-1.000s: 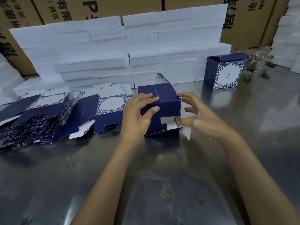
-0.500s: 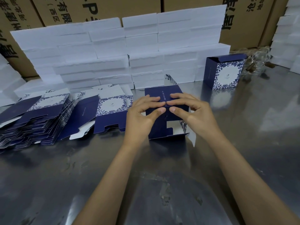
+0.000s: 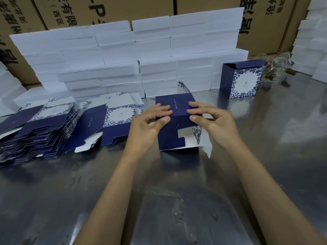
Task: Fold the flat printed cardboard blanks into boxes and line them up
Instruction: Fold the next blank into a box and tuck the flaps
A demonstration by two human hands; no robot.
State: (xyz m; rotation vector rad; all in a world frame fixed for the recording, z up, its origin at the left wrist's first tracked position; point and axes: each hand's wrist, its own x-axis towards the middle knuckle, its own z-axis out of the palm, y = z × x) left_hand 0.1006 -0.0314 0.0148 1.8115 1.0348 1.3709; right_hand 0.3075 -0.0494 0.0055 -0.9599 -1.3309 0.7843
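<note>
A half-folded navy box [image 3: 177, 131] with a blue floral pattern stands on the steel table [image 3: 159, 200] at the centre. My left hand [image 3: 150, 124] pinches its upper left edge, fingers on top and thumb on the near face. My right hand [image 3: 212, 121] pinches the upper right edge the same way. White flaps stick out at the box's lower right and behind its top. A finished box [image 3: 242, 80] stands upright at the back right. A pile of flat blanks [image 3: 35, 131] lies at the left, with more blanks [image 3: 113, 124] beside my left hand.
A wall of white foam blocks [image 3: 123, 59] runs along the back of the table, with brown cartons [image 3: 208, 4] behind it. More white blocks [image 3: 315, 41] stack at the right. Clear glass items [image 3: 276, 66] lie by the finished box.
My right hand came from the box's right side up to its top edge. Both hands now pinch that edge, slightly further apart than half a second ago. The box stands more upright.
</note>
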